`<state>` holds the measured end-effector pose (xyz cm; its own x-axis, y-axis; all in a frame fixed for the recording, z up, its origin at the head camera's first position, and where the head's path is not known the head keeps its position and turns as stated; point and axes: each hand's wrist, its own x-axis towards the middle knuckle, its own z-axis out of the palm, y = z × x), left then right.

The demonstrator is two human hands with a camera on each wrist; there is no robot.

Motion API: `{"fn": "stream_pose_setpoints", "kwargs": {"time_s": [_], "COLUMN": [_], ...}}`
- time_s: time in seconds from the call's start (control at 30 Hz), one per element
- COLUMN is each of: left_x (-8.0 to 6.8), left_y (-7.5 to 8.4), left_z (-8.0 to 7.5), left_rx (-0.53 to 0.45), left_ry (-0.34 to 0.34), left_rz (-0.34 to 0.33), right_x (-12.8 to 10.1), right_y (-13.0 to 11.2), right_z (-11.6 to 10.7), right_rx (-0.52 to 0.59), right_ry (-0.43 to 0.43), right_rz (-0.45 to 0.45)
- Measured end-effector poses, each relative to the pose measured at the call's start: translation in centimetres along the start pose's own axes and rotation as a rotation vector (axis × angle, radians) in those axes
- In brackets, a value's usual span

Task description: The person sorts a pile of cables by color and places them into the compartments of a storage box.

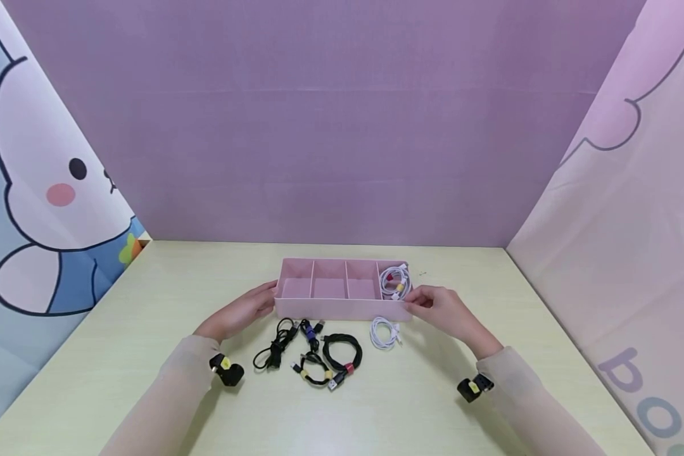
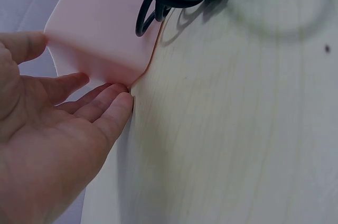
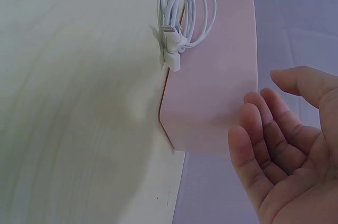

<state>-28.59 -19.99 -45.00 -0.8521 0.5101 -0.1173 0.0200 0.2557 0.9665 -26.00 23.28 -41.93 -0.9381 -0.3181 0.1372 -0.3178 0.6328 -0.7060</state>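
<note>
A long pink divided box point(image 1: 342, 309) stands on the table between both hands. My left hand point(image 1: 242, 313) touches its left end with extended fingers, the fingertips at the lower edge in the left wrist view. At the right front corner is my right hand point(image 1: 441, 310), its fingers point(image 3: 252, 121) loosely bent beside the end wall and the thumb apart from them. Coiled white cables point(image 1: 398, 273) with red and yellow ties fill the rightmost compartment; the other compartments hold nothing. Another coiled white cable point(image 3: 171, 36) lies against the box's front wall.
In front of the box lie several black cables: a tied bundle point(image 1: 275, 356), one with a blue tie point(image 1: 310, 334), a small coil with yellow ties point(image 1: 313, 381) and a larger coil with a red tie point(image 1: 350, 342). A purple backdrop point(image 1: 342, 158) rises behind the table point(image 1: 342, 424).
</note>
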Motion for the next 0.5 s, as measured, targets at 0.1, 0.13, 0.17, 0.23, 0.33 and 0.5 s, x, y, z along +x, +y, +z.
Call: {"fn": "stream_pose_setpoints", "kwargs": {"time_s": [0.1, 0.13, 0.17, 0.23, 0.33, 0.5], "left_x": [0.0, 0.1, 0.1, 0.1, 0.0, -0.1], "left_y": [-0.1, -0.1, -0.2, -0.2, -0.2, 0.0], "left_z": [0.0, 0.0, 0.0, 0.0, 0.0, -0.1], "left_rx": [0.003, 0.004, 0.003, 0.004, 0.012, 0.016], "left_ry": [0.001, 0.002, 0.002, 0.000, 0.001, 0.006], "left_rz": [0.000, -0.001, -0.002, -0.003, -0.002, -0.002], "right_x": [-0.2, -0.3, -0.4, -0.6, -0.9, -1.1], "right_y": [0.1, 0.2, 0.3, 0.5, 0.6, 0.6], "right_z": [0.2, 0.2, 0.3, 0.4, 0.5, 0.6], "right_rx": [0.005, 0.005, 0.005, 0.002, -0.009, -0.019], "right_ry": [-0.005, -0.012, -0.018, -0.034, -0.052, -0.058], "right_rz": [0.006, 0.005, 0.013, 0.013, -0.002, -0.018]}}
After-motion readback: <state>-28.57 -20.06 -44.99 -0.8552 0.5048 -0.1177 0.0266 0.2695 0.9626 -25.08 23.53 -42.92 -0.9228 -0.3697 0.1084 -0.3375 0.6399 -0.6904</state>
